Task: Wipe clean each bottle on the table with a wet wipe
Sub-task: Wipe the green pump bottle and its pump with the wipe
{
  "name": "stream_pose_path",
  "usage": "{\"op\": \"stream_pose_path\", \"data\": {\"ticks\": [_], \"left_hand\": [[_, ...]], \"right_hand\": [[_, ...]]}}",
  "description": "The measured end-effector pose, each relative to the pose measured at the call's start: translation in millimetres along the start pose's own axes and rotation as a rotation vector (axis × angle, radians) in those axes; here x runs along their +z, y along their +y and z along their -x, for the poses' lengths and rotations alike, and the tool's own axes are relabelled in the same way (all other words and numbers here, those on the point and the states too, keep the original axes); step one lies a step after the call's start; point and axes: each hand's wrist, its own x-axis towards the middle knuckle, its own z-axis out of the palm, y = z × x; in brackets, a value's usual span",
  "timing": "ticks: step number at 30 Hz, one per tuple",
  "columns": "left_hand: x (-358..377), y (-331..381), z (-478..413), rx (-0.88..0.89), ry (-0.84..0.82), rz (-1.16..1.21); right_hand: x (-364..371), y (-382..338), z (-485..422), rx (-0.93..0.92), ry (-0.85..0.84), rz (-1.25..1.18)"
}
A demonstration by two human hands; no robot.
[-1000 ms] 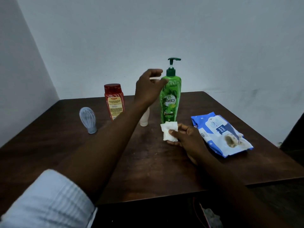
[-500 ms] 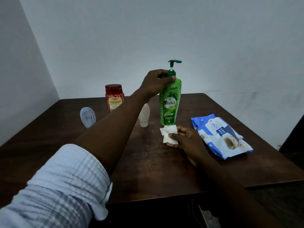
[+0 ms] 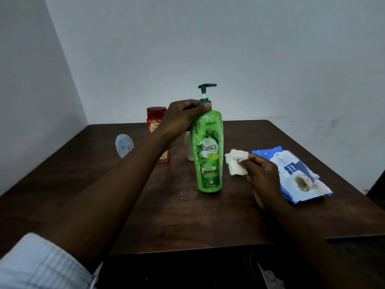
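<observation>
Head camera view, looking down at my two bare hands. My left hand (image 3: 183,117) curls round the shoulder and neck of the green pump bottle (image 3: 209,151), which a second ago stood farther back and now stands upright near the middle of the tabletop (image 3: 208,222), closer to me. My right hand (image 3: 262,174) pinches a crumpled white wet wipe (image 3: 237,161), lifted off the wood since then and held just beside the bottle's right side, not yet touching. I judge the wiping of this bottle is about to start.

Behind my left arm stand a red jar (image 3: 156,119), a small white bottle (image 3: 190,147) and a clear ribbed bottle (image 3: 124,145). A blue wipes pack (image 3: 291,174) lies to the right. The tabletop is dark brown wood, set in a corner of plain pale walls.
</observation>
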Motion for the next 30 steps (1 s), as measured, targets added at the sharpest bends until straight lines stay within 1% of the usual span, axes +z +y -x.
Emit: {"op": "stream_pose_path", "data": {"ticks": [3,5,9,11,13,15,17,20,23,25,30], "left_hand": [[-8,-3,9,-0.048,-0.005,0.039],[-11,-4,11,-0.074,-0.012,0.055],[-9,-8,12,-0.126,-0.026,0.131],[-6,-12,11,-0.157,-0.032,0.232],[1,-13,11,-0.182,-0.046,0.389],[6,-12,12,-0.185,-0.064,0.536],[12,-12,11,-0.187,-0.075,0.589],[16,-12,10,-0.19,-0.087,0.638],[15,-15,9,-0.197,-0.085,0.677],[14,-17,9,-0.198,-0.097,0.687],[18,-21,9,-0.198,-0.116,0.649]], "right_hand": [[0,-8,2,-0.099,0.022,0.046],[3,-16,1,-0.172,-0.007,0.094],[19,-45,-4,-0.379,0.013,0.205],[28,-62,-7,-0.566,0.037,0.337],[37,-75,-10,-0.729,0.056,0.439],[45,-78,-13,-0.837,0.041,0.52],[51,-74,-16,-0.911,-0.013,0.611],[56,-65,-17,-0.909,-0.147,0.66],[56,-65,-14,-0.801,-0.213,0.59],[56,-69,-15,-0.775,-0.199,0.569],[62,-78,-28,-0.839,-0.13,0.604]]}}
